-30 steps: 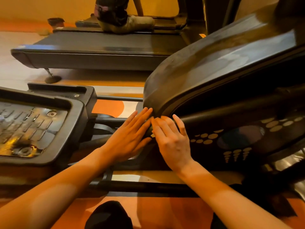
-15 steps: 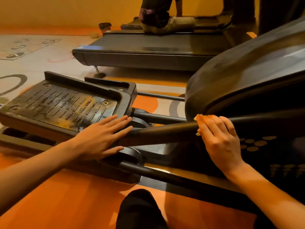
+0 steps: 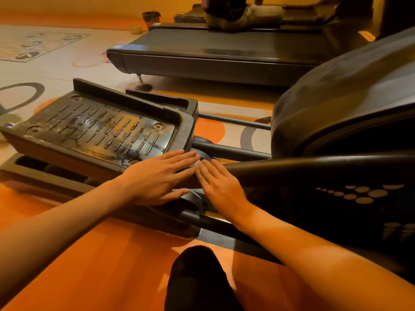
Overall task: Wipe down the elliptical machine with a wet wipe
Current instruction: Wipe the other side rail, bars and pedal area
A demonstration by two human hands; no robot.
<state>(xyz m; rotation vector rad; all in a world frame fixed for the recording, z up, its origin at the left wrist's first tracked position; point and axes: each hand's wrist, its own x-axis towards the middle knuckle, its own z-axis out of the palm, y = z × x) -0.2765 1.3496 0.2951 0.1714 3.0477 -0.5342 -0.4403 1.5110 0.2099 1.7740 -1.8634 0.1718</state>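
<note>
Your left hand [image 3: 161,176] lies flat, fingers straight, on the near corner of the foot pedal [image 3: 101,129] of the elliptical machine [image 3: 336,104]. Your right hand [image 3: 221,187] is flat too, its fingers straight on the dark bar [image 3: 303,171] beside the pedal. The hands' fingertips almost meet, and a pale sliver of the wet wipe [image 3: 197,163] shows there; neither hand grips anything

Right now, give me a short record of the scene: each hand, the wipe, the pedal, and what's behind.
left hand: flat, fingers straight, resting at the foot pedal's near corner
right hand: flat on the elliptical's bar, fingertips meeting the left's
wet wipe: pale scrap at the fingertips, mostly hidden
foot pedal: ribbed, grimy
behind: treadmill, a seated person
</note>
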